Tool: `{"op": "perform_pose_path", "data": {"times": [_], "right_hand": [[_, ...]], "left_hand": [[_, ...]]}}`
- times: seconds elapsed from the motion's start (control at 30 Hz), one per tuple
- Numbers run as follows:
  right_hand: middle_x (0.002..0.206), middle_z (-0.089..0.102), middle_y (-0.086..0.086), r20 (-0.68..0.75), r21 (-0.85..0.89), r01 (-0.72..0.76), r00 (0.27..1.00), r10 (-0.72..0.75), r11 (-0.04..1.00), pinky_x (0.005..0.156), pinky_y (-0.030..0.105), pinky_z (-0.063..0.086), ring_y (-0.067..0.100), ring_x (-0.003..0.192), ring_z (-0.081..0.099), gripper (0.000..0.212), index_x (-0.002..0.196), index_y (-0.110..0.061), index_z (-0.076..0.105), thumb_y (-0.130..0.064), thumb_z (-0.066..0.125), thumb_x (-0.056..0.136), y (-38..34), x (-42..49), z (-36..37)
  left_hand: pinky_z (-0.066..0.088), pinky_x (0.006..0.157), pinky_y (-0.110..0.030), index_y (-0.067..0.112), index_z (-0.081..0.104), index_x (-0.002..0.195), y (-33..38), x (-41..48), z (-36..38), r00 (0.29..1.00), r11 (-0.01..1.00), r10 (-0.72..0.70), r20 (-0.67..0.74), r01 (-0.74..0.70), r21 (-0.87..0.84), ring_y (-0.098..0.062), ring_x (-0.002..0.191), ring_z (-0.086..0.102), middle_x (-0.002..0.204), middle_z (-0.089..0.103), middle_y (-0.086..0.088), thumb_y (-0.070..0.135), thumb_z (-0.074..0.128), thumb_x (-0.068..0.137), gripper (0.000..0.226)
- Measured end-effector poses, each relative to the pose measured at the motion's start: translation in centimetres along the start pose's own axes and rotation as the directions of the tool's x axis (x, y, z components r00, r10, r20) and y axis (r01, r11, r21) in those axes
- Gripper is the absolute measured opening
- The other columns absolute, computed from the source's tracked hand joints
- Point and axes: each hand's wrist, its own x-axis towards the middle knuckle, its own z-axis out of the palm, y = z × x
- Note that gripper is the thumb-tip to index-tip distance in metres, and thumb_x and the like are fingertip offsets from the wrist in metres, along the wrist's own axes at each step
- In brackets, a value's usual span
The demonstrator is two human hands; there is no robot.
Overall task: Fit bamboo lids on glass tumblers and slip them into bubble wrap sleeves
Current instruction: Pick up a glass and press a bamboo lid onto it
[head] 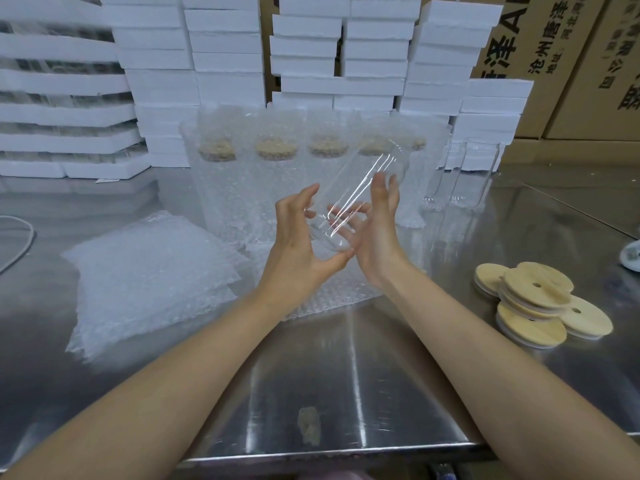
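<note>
Left hand (298,244) is curling thumb and fingers round the base of a glass tumbler (360,188); right hand (375,233) is cradling its side with fairly straight fingers. Tumbler is tilting in the air above the steel table (346,393), empty, unlidded. Five wrapped tumblers (277,174) are standing in a row behind, each inside a bubble sleeve with a bamboo lid on. Two bare tumblers (474,178) are standing right of them, empty. Loose bamboo lids (536,285) are piling at right, at least five. Flat sleeves (149,271) are lying stacked at left.
</note>
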Motion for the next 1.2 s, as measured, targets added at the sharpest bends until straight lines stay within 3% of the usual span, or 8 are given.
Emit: {"op": "perform_pose_path", "data": {"times": [0.17, 0.27, 0.37, 0.5, 0.67, 0.83, 0.97, 1.2], "right_hand": [[0.127, 0.049, 0.003, 0.04, -0.052, 0.068, 0.997, -0.066, 0.996, 0.09, 0.04, 0.057, 0.023, 0.106, 0.069, 0.069, 0.148, -0.052, 0.01, -0.059, 0.048, 0.091, 0.2, 0.3, -0.3], [0.115, 0.055, 0.011, -0.02, -0.033, -0.035, 0.999, 0.034, 0.999, 0.085, 0.035, 0.058, 0.025, 0.104, 0.067, 0.06, 0.141, -0.029, 0.038, -0.062, 0.043, 0.092, 0.1, 0.3, -0.7], [0.096, 0.054, 0.003, -0.043, 0.001, -0.097, 0.994, 0.096, 0.995, 0.092, 0.039, 0.054, 0.021, 0.098, 0.063, 0.046, 0.131, -0.023, 0.05, -0.054, 0.034, 0.101, -0.1, 0.2, -0.7], [0.11, 0.062, 0.009, -0.018, 0.094, -0.12, 0.992, 0.122, 0.988, 0.099, 0.043, 0.051, 0.025, 0.104, 0.066, 0.035, 0.126, -0.021, 0.053, -0.043, 0.043, 0.101, -0.7, 0.3, -1.0], [0.124, 0.065, 0.014, 0.066, 0.17, -0.141, 0.989, 0.132, 0.975, 0.105, 0.044, 0.045, 0.029, 0.117, 0.063, 0.04, 0.124, -0.018, 0.047, -0.045, 0.051, 0.095, -0.8, 0.1, -0.9], [0.117, 0.063, 0.007, 0.038, 0.146, -0.11, 0.994, 0.105, 0.983, 0.096, 0.04, 0.053, 0.024, 0.11, 0.066, 0.046, 0.128, -0.02, 0.05, -0.051, 0.05, 0.094, -1.7, 0.3, -0.7], [0.107, 0.059, 0.0, -0.014, -0.03, -0.063, 0.998, 0.062, 0.998, 0.083, 0.031, 0.057, 0.013, 0.095, 0.066, 0.058, 0.127, -0.02, 0.05, -0.051, 0.061, 0.08, -2.0, 0.0, -0.5], [0.112, 0.054, 0.0, 0.045, -0.392, 0.032, 0.999, -0.016, 0.919, 0.084, 0.028, 0.058, 0.01, 0.104, 0.064, 0.066, 0.122, -0.023, 0.04, -0.049, 0.076, 0.074, -2.5, 0.2, 0.1]], "left_hand": [[0.042, 0.087, -0.005, 0.033, 0.02, 0.14, 0.1, 0.5, -0.2, 0.984, 0.974, -0.177, -0.004, 0.174, -0.142, 0.0, 0.115, 0.048, 0.128, 0.037, 0.003, 0.019, 0.083, 0.071, 0.094], [0.048, 0.089, -0.016, 0.029, 0.021, 0.135, 0.5, 0.9, -0.3, 0.951, 0.894, -0.307, 0.036, 0.301, -0.332, -0.004, 0.111, 0.054, 0.126, 0.043, 0.001, 0.013, 0.078, 0.078, 0.082], [0.052, 0.085, -0.024, 0.022, 0.027, 0.126, 0.8, 1.5, -0.4, 0.877, 0.7, -0.47, 0.105, 0.442, -0.561, -0.013, 0.101, 0.061, 0.115, 0.053, -0.002, 0.014, 0.068, 0.087, 0.057], [0.058, 0.071, -0.03, 0.011, 0.051, 0.099, 1.0, 2.1, -1.0, 0.726, 0.237, -0.578, 0.373, 0.587, -0.774, -0.028, 0.08, 0.071, 0.09, 0.069, -0.012, 0.033, 0.053, 0.088, 0.024], [0.056, 0.061, -0.03, 0.006, 0.057, 0.088, 1.1, 1.6, -1.4, 0.603, 0.119, -0.522, 0.604, 0.752, -0.648, -0.027, 0.063, 0.067, 0.084, 0.07, -0.025, 0.054, 0.031, 0.092, 0.054], [0.057, 0.066, -0.031, 0.006, 0.059, 0.1, 1.5, 1.7, -0.4, 0.62, 0.282, -0.577, 0.532, 0.762, -0.583, -0.025, 0.075, 0.071, 0.095, 0.07, -0.022, 0.05, 0.028, 0.098, 0.053], [0.042, 0.096, -0.024, 0.024, 0.042, 0.138, 0.7, 1.0, -0.1, 0.867, 0.816, -0.432, 0.25, 0.493, -0.301, -0.006, 0.116, 0.055, 0.132, 0.056, 0.003, 0.043, 0.043, 0.1, 0.043], [0.047, 0.093, -0.023, 0.031, 0.018, 0.149, 1.3, 0.5, -0.6, 0.893, 0.862, -0.375, 0.248, 0.435, -0.262, 0.001, 0.115, 0.054, 0.131, 0.048, 0.014, 0.058, 0.072, 0.061, 0.107]]}}
